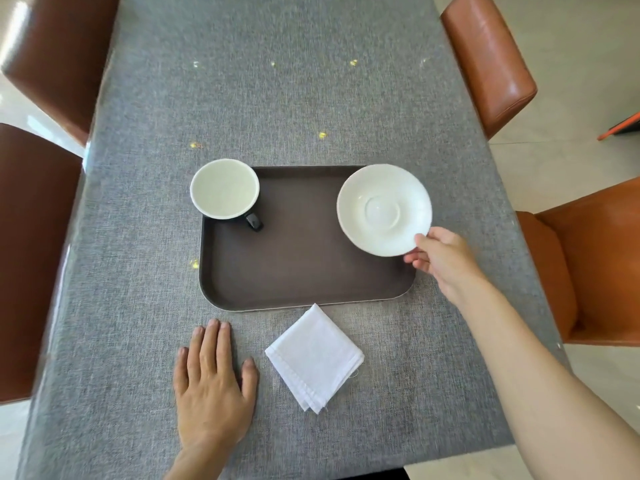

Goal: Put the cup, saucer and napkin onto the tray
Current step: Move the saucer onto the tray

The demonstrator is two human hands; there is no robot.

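Observation:
A dark brown tray [298, 271] lies in the middle of the grey table. A cup [225, 188], dark outside and white inside, stands at the tray's far left corner, its handle pointing toward me. My right hand [441, 261] pinches the near rim of a white saucer [384, 209], which hangs over the tray's far right corner. Whether the saucer touches the tray I cannot tell. A folded white napkin [315, 358] lies on the table just in front of the tray. My left hand [214, 382] rests flat on the table, left of the napkin, holding nothing.
A grey cloth [277, 98] covers the table. Brown chairs [52, 57] stand along the left side and orange-brown chairs [491, 64] along the right. The table's near edge [450, 459] runs at the bottom right.

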